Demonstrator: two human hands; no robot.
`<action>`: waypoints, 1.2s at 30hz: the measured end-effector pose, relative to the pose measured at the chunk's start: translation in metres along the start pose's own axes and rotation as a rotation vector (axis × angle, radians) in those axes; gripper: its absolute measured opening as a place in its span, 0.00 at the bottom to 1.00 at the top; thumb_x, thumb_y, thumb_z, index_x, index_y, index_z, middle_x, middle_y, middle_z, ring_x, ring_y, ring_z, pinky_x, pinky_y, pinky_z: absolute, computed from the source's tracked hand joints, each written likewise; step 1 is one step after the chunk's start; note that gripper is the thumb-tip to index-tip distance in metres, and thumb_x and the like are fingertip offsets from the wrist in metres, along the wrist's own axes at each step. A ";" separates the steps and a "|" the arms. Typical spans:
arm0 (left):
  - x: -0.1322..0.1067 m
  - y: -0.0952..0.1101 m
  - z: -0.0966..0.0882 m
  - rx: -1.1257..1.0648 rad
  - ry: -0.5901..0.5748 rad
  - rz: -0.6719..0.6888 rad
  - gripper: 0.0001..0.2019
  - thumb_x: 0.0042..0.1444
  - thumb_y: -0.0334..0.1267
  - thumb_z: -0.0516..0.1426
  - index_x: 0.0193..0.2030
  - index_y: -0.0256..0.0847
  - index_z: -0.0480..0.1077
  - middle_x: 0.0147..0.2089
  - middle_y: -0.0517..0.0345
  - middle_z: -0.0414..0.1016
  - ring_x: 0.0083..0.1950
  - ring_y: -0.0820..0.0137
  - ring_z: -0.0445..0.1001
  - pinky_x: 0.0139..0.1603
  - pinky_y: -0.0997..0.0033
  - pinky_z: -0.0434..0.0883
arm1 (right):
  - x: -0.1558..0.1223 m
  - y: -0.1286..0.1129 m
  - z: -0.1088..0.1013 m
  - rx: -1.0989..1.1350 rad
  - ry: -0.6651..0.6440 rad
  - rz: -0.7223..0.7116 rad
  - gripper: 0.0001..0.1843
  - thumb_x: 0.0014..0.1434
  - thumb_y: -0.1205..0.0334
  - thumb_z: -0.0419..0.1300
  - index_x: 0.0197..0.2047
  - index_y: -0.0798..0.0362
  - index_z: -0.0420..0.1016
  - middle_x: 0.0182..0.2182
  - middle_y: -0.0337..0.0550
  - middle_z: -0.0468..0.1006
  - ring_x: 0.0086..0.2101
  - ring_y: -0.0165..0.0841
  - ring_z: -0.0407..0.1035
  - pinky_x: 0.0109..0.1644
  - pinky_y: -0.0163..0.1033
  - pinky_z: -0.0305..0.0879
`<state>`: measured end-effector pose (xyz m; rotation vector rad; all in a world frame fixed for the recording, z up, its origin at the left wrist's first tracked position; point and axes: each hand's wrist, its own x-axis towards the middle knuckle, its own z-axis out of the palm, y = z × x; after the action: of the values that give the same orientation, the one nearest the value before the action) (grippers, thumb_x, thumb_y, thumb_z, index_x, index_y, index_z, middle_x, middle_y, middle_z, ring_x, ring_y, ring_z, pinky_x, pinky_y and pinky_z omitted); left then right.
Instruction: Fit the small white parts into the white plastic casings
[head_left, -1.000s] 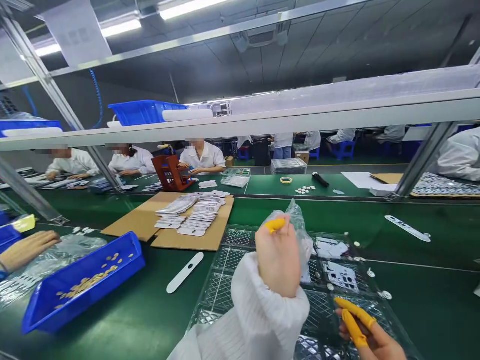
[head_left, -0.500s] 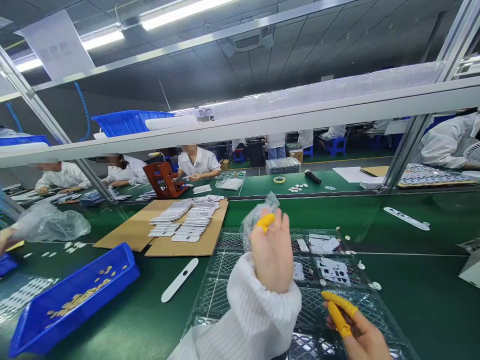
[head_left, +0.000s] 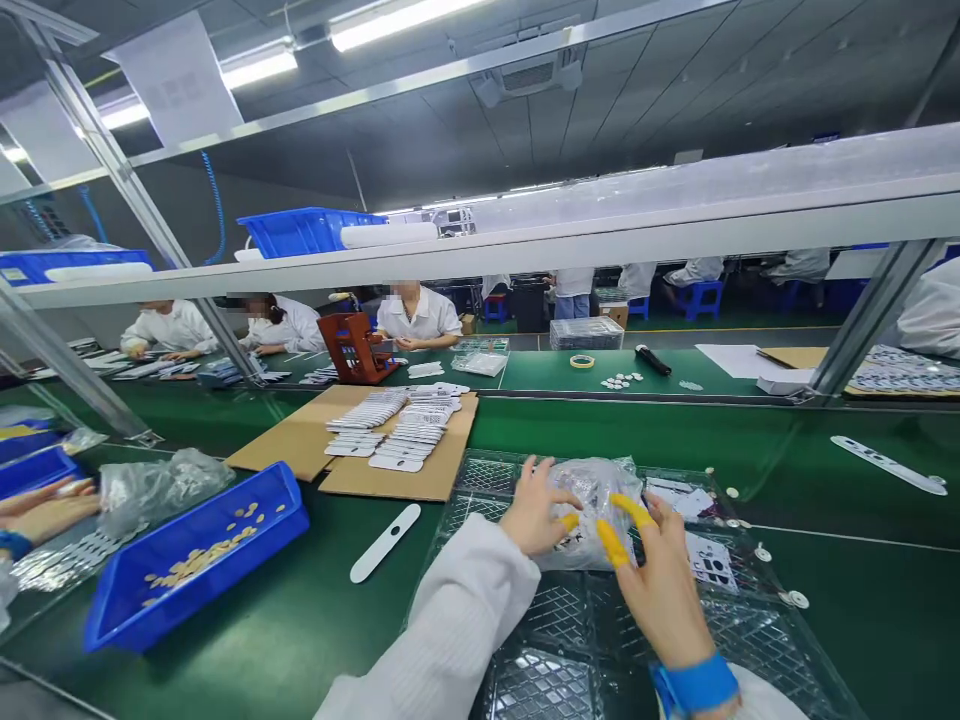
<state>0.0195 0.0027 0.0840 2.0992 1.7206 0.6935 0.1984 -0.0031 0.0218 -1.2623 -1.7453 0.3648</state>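
A crumpled clear plastic bag (head_left: 596,490) with small parts inside rests over a clear gridded tray (head_left: 525,610) on the green table. My left hand (head_left: 534,510), in a white sleeve with a yellow finger cot, grips the bag's left side. My right hand (head_left: 654,575), wearing yellow finger cots and a blue wrist strap, pinches the bag's right edge. White flat parts (head_left: 705,560) lie in the tray just right of the bag.
A blue bin (head_left: 191,570) of small tan pieces sits at left, a white strip (head_left: 386,542) beside it. Cardboard (head_left: 300,445) with rows of white parts lies behind. A neighbour's hand (head_left: 45,510) and plastic bag (head_left: 154,485) at far left. Seated workers beyond a shelf rail (head_left: 525,245).
My left hand has lowered the bag from mid-air onto the tray. My right hand has come up from the lower right and taken hold of the bag.
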 end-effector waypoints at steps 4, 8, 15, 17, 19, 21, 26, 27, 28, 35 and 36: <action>0.008 -0.023 0.027 0.024 -0.042 -0.065 0.26 0.45 0.26 0.56 0.52 0.52 0.67 0.56 0.51 0.58 0.51 0.56 0.68 0.51 0.56 0.65 | 0.007 0.015 0.041 -0.057 -0.023 0.055 0.34 0.51 0.64 0.55 0.61 0.53 0.52 0.63 0.56 0.36 0.58 0.57 0.44 0.55 0.61 0.52; -0.011 -0.030 0.023 0.066 0.024 -0.133 0.40 0.44 0.20 0.50 0.63 0.55 0.50 0.58 0.48 0.53 0.43 0.61 0.72 0.44 0.59 0.69 | 0.018 0.025 0.049 0.005 -0.065 -0.033 0.33 0.49 0.72 0.49 0.60 0.51 0.54 0.61 0.50 0.48 0.59 0.47 0.47 0.58 0.54 0.52; -0.042 -0.038 0.020 0.190 -0.032 -0.162 0.35 0.48 0.22 0.49 0.57 0.68 0.56 0.69 0.64 0.29 0.52 0.55 0.67 0.45 0.53 0.68 | 0.027 0.024 0.061 -0.018 -0.215 -0.228 0.34 0.45 0.79 0.44 0.55 0.50 0.63 0.62 0.41 0.50 0.57 0.41 0.50 0.57 0.50 0.55; -0.043 -0.043 0.025 0.198 -0.052 -0.301 0.34 0.48 0.21 0.49 0.57 0.63 0.57 0.69 0.57 0.30 0.56 0.51 0.64 0.45 0.48 0.67 | 0.023 0.027 0.066 -0.102 -0.288 -0.206 0.34 0.42 0.82 0.44 0.50 0.51 0.68 0.62 0.42 0.52 0.55 0.42 0.54 0.55 0.51 0.57; -0.044 -0.045 0.028 0.174 -0.042 -0.392 0.36 0.47 0.20 0.50 0.60 0.59 0.54 0.69 0.52 0.29 0.57 0.49 0.62 0.46 0.47 0.67 | 0.020 0.025 0.066 -0.182 -0.297 -0.187 0.32 0.42 0.83 0.44 0.48 0.52 0.70 0.62 0.43 0.51 0.55 0.44 0.54 0.54 0.52 0.57; -0.048 -0.044 0.028 0.106 -0.028 -0.375 0.36 0.47 0.21 0.50 0.61 0.59 0.52 0.69 0.53 0.26 0.59 0.49 0.59 0.47 0.48 0.67 | 0.019 0.016 0.060 -0.207 -0.250 -0.216 0.29 0.46 0.80 0.47 0.49 0.52 0.70 0.63 0.43 0.46 0.57 0.47 0.49 0.56 0.54 0.54; -0.066 -0.052 0.003 -0.082 0.157 -0.196 0.26 0.54 0.33 0.51 0.59 0.58 0.56 0.69 0.62 0.34 0.66 0.61 0.48 0.60 0.61 0.58 | 0.022 -0.005 0.053 -0.090 -0.352 -0.326 0.22 0.54 0.73 0.47 0.52 0.53 0.67 0.58 0.47 0.59 0.56 0.40 0.53 0.57 0.49 0.55; -0.070 -0.060 -0.007 -0.066 0.194 -0.229 0.25 0.54 0.33 0.51 0.59 0.56 0.58 0.68 0.62 0.41 0.66 0.63 0.50 0.61 0.63 0.57 | 0.022 -0.004 0.056 -0.086 -0.409 -0.308 0.22 0.53 0.74 0.46 0.50 0.54 0.68 0.52 0.48 0.67 0.52 0.39 0.60 0.55 0.46 0.58; -0.075 -0.070 -0.018 -0.035 0.224 -0.287 0.23 0.54 0.33 0.51 0.57 0.54 0.61 0.66 0.60 0.50 0.64 0.65 0.53 0.61 0.64 0.56 | 0.022 -0.001 0.061 -0.092 -0.455 -0.283 0.21 0.52 0.75 0.46 0.47 0.55 0.70 0.46 0.48 0.72 0.47 0.39 0.65 0.52 0.45 0.62; -0.133 -0.161 -0.077 0.139 0.358 -0.811 0.14 0.49 0.27 0.51 0.42 0.42 0.68 0.45 0.51 0.68 0.52 0.58 0.61 0.52 0.58 0.60 | 0.013 0.029 0.086 -0.179 -0.465 -0.167 0.16 0.53 0.72 0.48 0.41 0.54 0.72 0.39 0.51 0.72 0.40 0.43 0.69 0.45 0.46 0.64; -0.141 -0.168 -0.078 0.130 0.354 -0.835 0.13 0.48 0.27 0.53 0.41 0.43 0.68 0.45 0.52 0.68 0.52 0.59 0.62 0.51 0.60 0.60 | 0.012 0.030 0.087 -0.189 -0.468 -0.156 0.16 0.52 0.72 0.49 0.42 0.54 0.72 0.37 0.51 0.72 0.39 0.43 0.69 0.44 0.46 0.64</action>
<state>-0.1815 -0.1032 0.0346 1.1447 2.6153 0.7061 0.1458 0.0428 -0.0391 -1.2270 -2.3063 0.4378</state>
